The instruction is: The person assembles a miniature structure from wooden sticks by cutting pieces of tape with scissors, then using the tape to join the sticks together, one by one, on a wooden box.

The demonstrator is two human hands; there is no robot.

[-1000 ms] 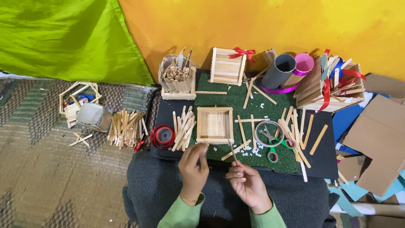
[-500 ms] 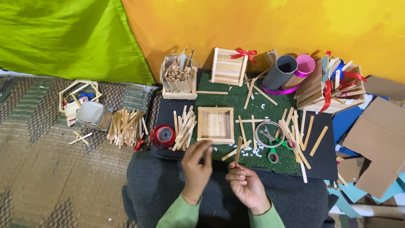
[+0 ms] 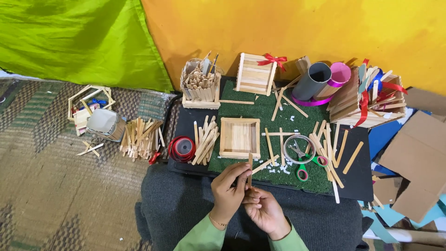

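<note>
Closest to the camera: both hands sit over the lap, which is covered w/ a dark grey cloth (image 3: 186,214). The left hand (image 3: 227,193) and right hand (image 3: 265,211) are together on one wooden stick (image 3: 250,171), held upright. Left fingers are pinched around its lower half, thumb on one side; right hand is cupped underneath, fingertips closed on the bottom end, prob to steady it. So neither hand is loose, both are grasping the same stick, which pokes up just past the near edge of the board.

Next out is the black board (image 3: 360,181) resting across the knees, w/ a green turf mat (image 3: 260,111) on top, I guess so small bits don't slide around. In the middle of the mat is a square stick tray (image 3: 239,137), flat, open side up. Left of it is a loose pile of sticks (image 3: 204,139) and a red ribbon roll (image 3: 182,148), all within easy reach. Right of the tray: more loose sticks, a clear tape ring (image 3: 299,148) and green-handled scissors (image 3: 310,163) lying partly under the ring.

Further back, by the yellow wall (image 3: 302,28): a stick holder full of sticks (image 3: 200,83), a slatted box w/ a red bow (image 3: 255,73), a grey tube (image 3: 312,80) tipped over beside a pink one, and a stick basket w/ red ribbon (image 3: 364,100).

Off on the mat to the left: another stick heap (image 3: 139,137) and a small grey cup (image 3: 104,124). Cardboard pieces (image 3: 418,158) on the right.
</note>
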